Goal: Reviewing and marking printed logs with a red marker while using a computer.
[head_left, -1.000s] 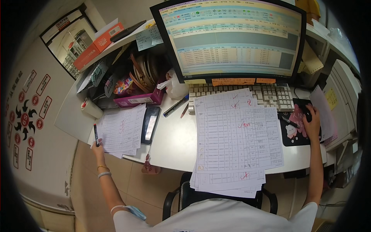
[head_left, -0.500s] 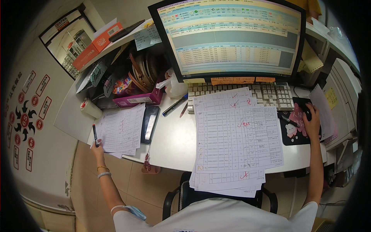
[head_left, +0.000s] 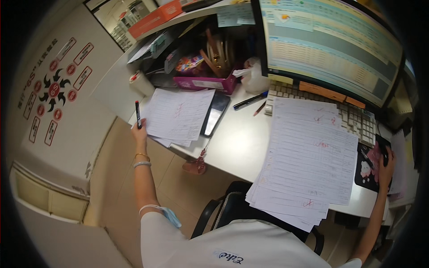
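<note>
At the desk's left edge, my left hand (head_left: 139,129) is closed around a black marker pen (head_left: 137,110), which stands roughly upright with its red-tipped end up. That hand is beside a stack of printed forms (head_left: 185,119) with red handwriting on top. Far to the right, my right hand (head_left: 387,168) is wrapped over a black computer mouse (head_left: 384,154) on a dark mouse pad (head_left: 361,180) with a pink-and-white cartoon picture. Between my arms lies a larger fanned pile of forms (head_left: 308,156) with red ticks, overhanging the desk's front edge and covering part of the keyboard (head_left: 355,121).
A monitor (head_left: 330,49) stands behind the keyboard. A dark phone or tablet (head_left: 217,114) lies beside the left forms, and a blue-and-black pen (head_left: 250,101) is farther right. A purple box (head_left: 205,84) sits under the shelf. Below the front edge is a chair (head_left: 232,203).
My view has swung left and tilted, so the desk sits farther right in the picture. The left hand keeps the marker pen beside the forms; the right hand stays on the mouse.
</note>
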The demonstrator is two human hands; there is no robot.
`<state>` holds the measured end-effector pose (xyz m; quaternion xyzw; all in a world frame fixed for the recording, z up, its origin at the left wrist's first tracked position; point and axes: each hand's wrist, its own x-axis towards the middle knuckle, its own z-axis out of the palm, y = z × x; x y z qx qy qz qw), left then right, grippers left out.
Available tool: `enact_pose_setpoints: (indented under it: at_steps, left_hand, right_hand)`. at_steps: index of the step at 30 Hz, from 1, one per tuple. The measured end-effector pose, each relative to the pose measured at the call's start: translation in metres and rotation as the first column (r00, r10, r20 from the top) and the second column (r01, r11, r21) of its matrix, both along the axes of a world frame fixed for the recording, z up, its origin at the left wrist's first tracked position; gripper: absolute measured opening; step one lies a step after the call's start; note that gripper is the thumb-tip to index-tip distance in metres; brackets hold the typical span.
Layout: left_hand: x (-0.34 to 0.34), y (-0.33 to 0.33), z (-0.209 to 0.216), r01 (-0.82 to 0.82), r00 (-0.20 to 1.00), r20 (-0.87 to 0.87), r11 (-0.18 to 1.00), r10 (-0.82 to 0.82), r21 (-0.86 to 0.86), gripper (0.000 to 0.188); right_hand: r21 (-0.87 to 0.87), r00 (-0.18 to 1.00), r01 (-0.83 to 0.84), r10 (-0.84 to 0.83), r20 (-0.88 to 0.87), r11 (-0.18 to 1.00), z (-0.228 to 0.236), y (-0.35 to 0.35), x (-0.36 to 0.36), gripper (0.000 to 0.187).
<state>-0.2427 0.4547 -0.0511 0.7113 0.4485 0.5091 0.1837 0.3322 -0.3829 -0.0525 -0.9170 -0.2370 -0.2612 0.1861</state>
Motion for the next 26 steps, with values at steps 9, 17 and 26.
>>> enact_pose_setpoints:
  at_steps: [9, 17, 26]
  left_hand:
    - [0.006, -0.035, 0.023, -0.092, 0.995, 0.026, 0.995, 0.093, -0.041, 0.017]
    - [0.001, -0.034, 0.02, -0.008, 0.987, 0.155, 0.989, 0.031, -0.15, 0.022]
    - [-0.005, -0.009, 0.005, 0.03, 0.997, 0.079, 0.982, -0.016, -0.185, 0.03]
  right_hand:
    - [-0.022, 1.0, -0.003, 0.003, -0.022, 1.0, -0.012, -0.009, 0.017, 0.039]
    - [-0.051, 1.0, 0.011, -0.011, -0.002, 0.999, -0.01, -0.005, 0.014, 0.04]
    - [-0.008, 0.999, 0.017, -0.017, -0.04, 1.0, -0.009, -0.009, 0.009, 0.041]
